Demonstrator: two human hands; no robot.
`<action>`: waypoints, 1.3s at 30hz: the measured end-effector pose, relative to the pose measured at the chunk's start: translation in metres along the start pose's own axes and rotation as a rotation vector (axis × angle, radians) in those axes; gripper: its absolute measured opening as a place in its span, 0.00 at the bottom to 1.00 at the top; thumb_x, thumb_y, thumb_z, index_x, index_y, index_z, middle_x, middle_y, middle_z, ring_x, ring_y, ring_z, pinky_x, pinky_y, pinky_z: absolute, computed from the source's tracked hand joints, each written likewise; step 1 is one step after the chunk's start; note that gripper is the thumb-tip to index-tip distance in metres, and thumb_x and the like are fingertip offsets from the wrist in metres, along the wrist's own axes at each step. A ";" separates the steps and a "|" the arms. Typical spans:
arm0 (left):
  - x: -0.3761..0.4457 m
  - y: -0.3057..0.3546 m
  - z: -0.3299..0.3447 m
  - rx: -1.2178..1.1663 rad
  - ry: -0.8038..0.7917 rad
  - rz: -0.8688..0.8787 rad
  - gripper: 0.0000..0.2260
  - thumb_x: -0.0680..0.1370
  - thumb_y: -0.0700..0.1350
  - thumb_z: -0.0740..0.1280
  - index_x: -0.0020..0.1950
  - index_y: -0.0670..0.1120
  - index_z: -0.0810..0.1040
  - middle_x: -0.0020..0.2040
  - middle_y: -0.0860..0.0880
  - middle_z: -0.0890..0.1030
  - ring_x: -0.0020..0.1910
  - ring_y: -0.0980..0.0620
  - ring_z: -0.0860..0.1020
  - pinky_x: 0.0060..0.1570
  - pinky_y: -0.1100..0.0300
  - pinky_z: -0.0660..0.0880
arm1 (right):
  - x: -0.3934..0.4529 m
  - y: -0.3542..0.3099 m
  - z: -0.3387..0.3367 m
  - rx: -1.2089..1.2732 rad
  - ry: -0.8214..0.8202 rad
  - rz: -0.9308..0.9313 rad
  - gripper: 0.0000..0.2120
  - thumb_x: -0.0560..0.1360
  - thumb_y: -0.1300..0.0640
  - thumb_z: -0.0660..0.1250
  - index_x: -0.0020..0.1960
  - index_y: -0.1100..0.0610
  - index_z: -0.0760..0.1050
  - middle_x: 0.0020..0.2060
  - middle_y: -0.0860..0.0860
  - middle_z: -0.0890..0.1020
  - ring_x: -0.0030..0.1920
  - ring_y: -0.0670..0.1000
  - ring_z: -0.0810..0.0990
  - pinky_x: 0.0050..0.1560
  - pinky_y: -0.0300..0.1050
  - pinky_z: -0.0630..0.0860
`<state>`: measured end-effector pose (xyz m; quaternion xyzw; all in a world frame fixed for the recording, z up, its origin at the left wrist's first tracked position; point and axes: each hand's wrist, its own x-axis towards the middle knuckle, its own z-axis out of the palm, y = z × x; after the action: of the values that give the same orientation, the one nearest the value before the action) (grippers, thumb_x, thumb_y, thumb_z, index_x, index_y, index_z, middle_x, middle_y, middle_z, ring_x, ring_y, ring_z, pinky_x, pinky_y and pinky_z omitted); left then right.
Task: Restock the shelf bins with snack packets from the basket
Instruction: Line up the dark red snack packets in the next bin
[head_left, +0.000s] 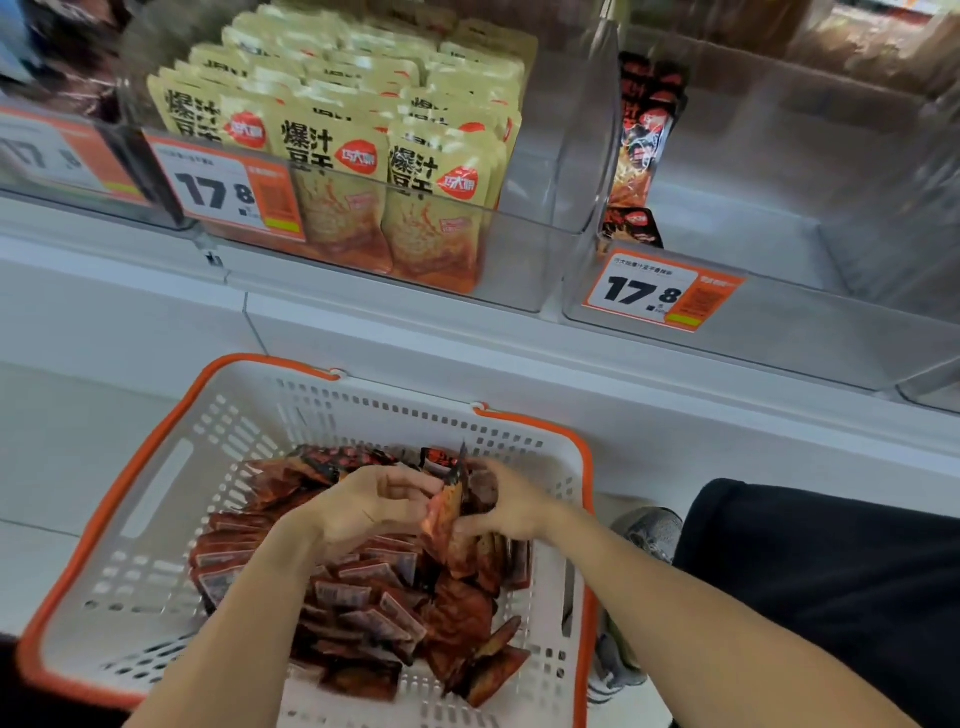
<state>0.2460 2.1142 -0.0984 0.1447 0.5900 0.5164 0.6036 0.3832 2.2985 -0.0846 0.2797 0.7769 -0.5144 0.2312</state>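
Observation:
A white basket with an orange rim (156, 499) sits below the shelf and holds several dark red snack packets (374, 613). Over the basket's far side, my left hand (363, 506) and my right hand (506, 512) both grip a small bunch of red packets (447, 512) held upright between them. Above, a clear shelf bin (810, 332) at the right holds only a few red-black packets (636, 150) against its left wall. The clear bin (524, 260) to its left is filled with yellow packets (337, 156).
Orange price tags reading 17.8 hang on the front of the yellow bin (228, 189) and the right bin (660, 291). A white shelf ledge (467, 353) runs between bins and basket. My black-clad leg (810, 582) and grey shoe (649, 535) are right of the basket.

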 end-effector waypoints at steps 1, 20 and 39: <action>-0.004 0.005 -0.003 -0.045 -0.020 0.027 0.19 0.67 0.40 0.80 0.57 0.41 0.84 0.47 0.40 0.82 0.48 0.42 0.82 0.54 0.50 0.79 | -0.002 -0.007 -0.004 0.069 0.018 -0.004 0.38 0.66 0.55 0.81 0.71 0.51 0.68 0.62 0.49 0.77 0.65 0.52 0.76 0.69 0.50 0.71; -0.032 0.176 0.140 0.252 0.410 0.920 0.03 0.75 0.44 0.73 0.48 0.49 0.82 0.43 0.51 0.86 0.43 0.55 0.83 0.46 0.61 0.78 | -0.181 -0.141 -0.185 -0.287 0.496 -0.546 0.13 0.70 0.56 0.79 0.48 0.42 0.79 0.43 0.44 0.84 0.46 0.48 0.83 0.49 0.54 0.79; 0.017 0.209 0.145 1.165 0.888 1.070 0.36 0.78 0.62 0.62 0.79 0.44 0.58 0.49 0.49 0.78 0.49 0.48 0.74 0.58 0.57 0.62 | -0.058 -0.124 -0.304 -0.104 0.602 0.122 0.20 0.70 0.56 0.79 0.56 0.66 0.79 0.50 0.60 0.84 0.49 0.57 0.85 0.47 0.53 0.84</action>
<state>0.2725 2.2796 0.0937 0.4694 0.7902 0.3561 -0.1685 0.3204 2.5302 0.1467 0.4534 0.8177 -0.3530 0.0350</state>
